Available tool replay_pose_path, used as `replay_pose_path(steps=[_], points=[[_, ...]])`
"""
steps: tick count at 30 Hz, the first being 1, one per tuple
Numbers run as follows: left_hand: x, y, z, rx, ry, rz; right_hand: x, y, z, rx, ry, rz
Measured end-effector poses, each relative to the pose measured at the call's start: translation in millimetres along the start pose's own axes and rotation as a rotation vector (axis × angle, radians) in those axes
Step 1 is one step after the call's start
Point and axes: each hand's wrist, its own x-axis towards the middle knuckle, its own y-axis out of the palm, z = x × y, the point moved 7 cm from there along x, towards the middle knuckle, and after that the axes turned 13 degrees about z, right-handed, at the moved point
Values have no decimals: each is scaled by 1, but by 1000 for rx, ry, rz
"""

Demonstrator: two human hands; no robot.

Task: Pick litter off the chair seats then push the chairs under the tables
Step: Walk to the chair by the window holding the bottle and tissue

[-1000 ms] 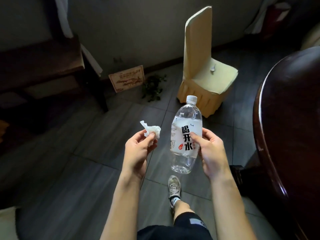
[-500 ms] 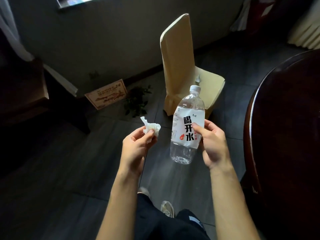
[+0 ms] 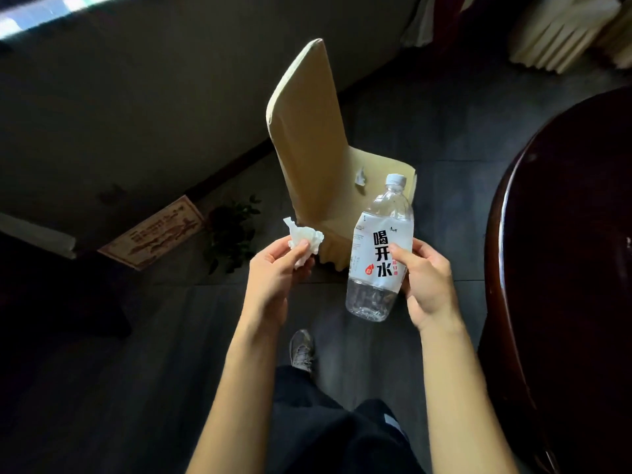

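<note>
Head view: the left hand pinches a crumpled white tissue between thumb and fingertips, its grip closed narrow on the paper, held up over the floor. The right hand holds a clear plastic bottle around its label, grip wrapped on the body, thumb across the front; the bottle stands nearly upright, white cap on top, tilted a little to the right.

Beyond the hands stands a chair in a beige cover, its back nearer the wall and its seat facing right. On the seat lies a small white scrap, just beside the bottle's cap as seen from here. The chair stands apart from the dark round worktop at the right edge.

On the floor by the wall lean a framed sign and a small leafy plant. One shoe shows between the forearms.
</note>
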Motion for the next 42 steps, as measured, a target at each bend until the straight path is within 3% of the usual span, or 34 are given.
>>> replay_pose_path(steps=[11, 27, 42], points=[[137, 5, -14, 158, -141, 48, 104, 1, 16, 71, 61, -145], [361, 89, 10, 303, -351, 34, 328, -81, 48, 202, 215, -266], [555, 98, 139, 857, -517, 79, 490, -133, -29, 117, 444, -261]])
